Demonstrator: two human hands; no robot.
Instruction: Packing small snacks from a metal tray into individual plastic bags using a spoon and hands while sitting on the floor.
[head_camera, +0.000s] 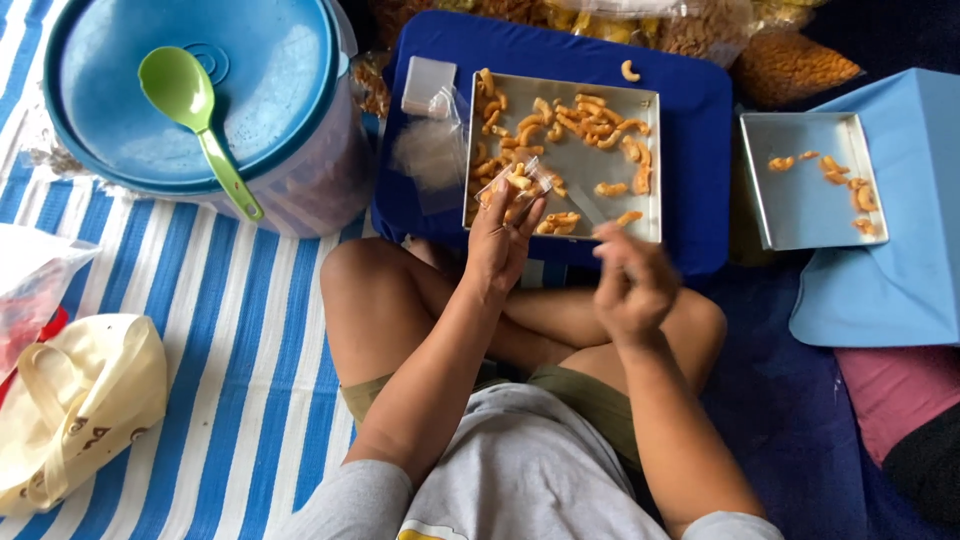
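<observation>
Two hands: left hand pinches a small snack-filled plastic bag; right hand, blurred, fingers curled loosely.

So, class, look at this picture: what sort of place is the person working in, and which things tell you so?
Probably a home floor set up for packing snacks by hand. The person sits cross-legged on a striped mat, a metal tray of curled orange snacks rests on a blue board, and the left hand holds a small clear bag with some inside.
</observation>
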